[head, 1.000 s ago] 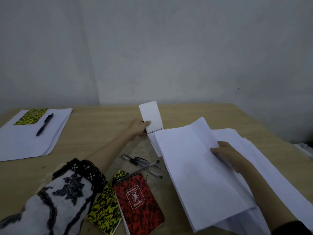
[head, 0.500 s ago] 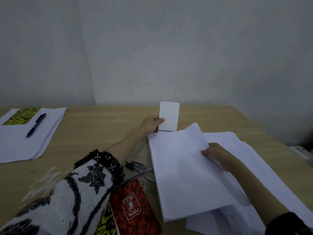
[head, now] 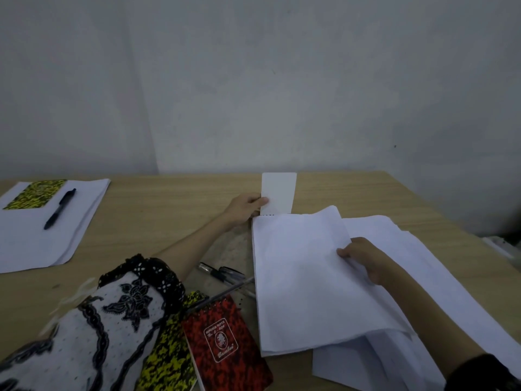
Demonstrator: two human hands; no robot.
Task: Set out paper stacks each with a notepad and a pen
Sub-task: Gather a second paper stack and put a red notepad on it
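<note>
Wooden table (head: 169,210): left hand (head: 244,208) pinches white notepad (head: 278,193), right hand (head: 363,256) grips paper stack (head: 298,277)

Far left of table (head: 169,215): 1 paper stack (head: 42,235) with a notepad (head: 35,194) on its far corner and a pen (head: 59,208) just right of it. Near centre: 2 notepads (head: 225,345) side by side, loose pens (head: 222,273) just behind them. Right: lifted sheets (head: 304,277) overlie the main paper pile (head: 423,277); a further upright notepad (head: 278,193) stands behind the sheets' far left corner.
</note>
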